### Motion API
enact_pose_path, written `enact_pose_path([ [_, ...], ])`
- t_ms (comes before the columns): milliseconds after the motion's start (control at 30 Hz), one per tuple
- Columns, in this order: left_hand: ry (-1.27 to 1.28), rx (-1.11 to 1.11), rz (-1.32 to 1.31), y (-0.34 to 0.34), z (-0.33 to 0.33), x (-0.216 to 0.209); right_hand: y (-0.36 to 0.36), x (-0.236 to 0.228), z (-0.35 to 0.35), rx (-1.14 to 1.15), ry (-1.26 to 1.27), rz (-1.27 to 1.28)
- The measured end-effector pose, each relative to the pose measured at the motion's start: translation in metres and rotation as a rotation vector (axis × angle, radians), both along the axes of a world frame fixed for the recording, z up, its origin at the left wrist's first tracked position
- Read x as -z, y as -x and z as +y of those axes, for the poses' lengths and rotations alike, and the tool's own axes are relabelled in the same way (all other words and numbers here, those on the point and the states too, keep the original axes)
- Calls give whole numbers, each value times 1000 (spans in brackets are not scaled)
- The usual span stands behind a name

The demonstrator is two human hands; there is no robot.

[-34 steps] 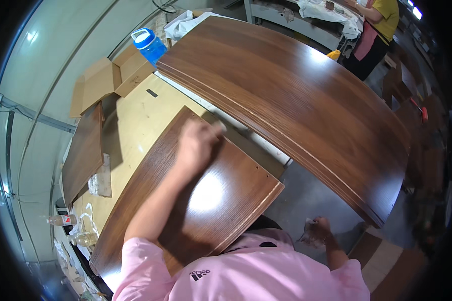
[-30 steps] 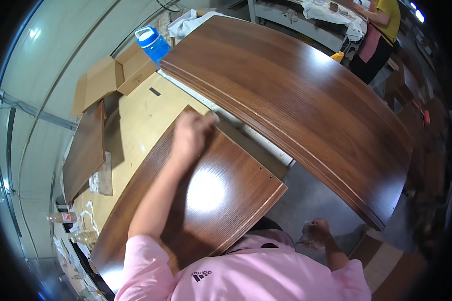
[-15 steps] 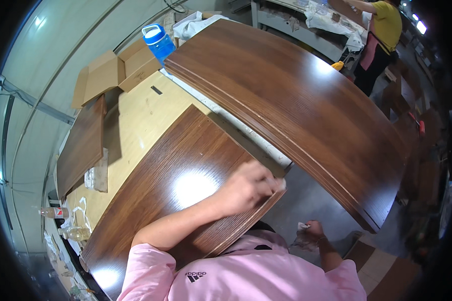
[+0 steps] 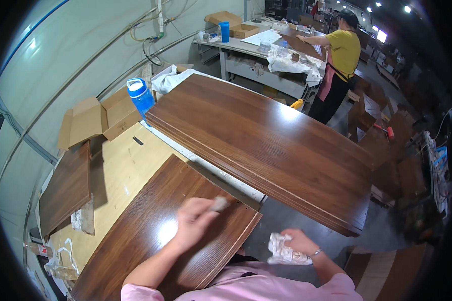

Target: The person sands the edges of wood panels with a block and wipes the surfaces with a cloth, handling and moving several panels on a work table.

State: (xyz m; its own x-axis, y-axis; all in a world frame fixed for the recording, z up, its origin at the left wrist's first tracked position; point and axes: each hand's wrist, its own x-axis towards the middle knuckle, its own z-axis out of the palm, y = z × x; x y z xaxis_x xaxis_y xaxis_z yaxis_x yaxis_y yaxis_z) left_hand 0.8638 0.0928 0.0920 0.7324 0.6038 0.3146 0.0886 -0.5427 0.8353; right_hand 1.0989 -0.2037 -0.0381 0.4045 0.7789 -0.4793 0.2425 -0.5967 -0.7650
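A brown wood-grain panel [image 4: 150,226] lies on the bench in front of me. Over its top, my left hand [image 4: 192,220] is closed on a small pale lump [image 4: 219,203], blurred by motion; its kind is unclear. Off the panel's right edge, above the floor, my right hand [image 4: 299,241] grips a crumpled white cloth [image 4: 281,251]. Beyond the near panel rests a second, larger brown panel [image 4: 266,145] with a grooved front edge. Small dark holes show near the closer panel's right corner.
On the pale wooden bench top [image 4: 130,165] stand an open cardboard box [image 4: 85,123], a blue jug [image 4: 141,98] and a leaning brown board [image 4: 68,188]. A person in a yellow shirt [image 4: 344,50] works at a farther bench [image 4: 231,55]. Cardboard [image 4: 381,271] lies at lower right.
My left hand has moved from the panel's right edge leftward over its top. My right hand has risen, bringing the cloth into clear sight. The view has tilted up.
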Motion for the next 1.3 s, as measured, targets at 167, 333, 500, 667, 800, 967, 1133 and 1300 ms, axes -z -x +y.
enact_pose_path([
  [167,234,-577,-63,120,31,29,23,-137,99,286,-864,-445],
  [333,157,-643,-105,151,14,58,55,-120,188,-389,-609,-790],
  [500,179,-647,-172,152,11,58,67,-98,245,-442,-337,-595],
  [667,159,-648,-190,149,10,56,69,-83,346,-388,-409,-581],
  [800,195,-658,-184,150,13,60,89,-77,435,-369,-427,-656],
  [967,154,-649,-95,149,11,50,90,-73,461,-367,-387,-665],
  [1133,265,-642,-241,152,16,54,66,-75,402,-404,-368,-647],
  [1300,353,-653,-336,152,15,55,52,-93,330,-406,-216,-627],
])
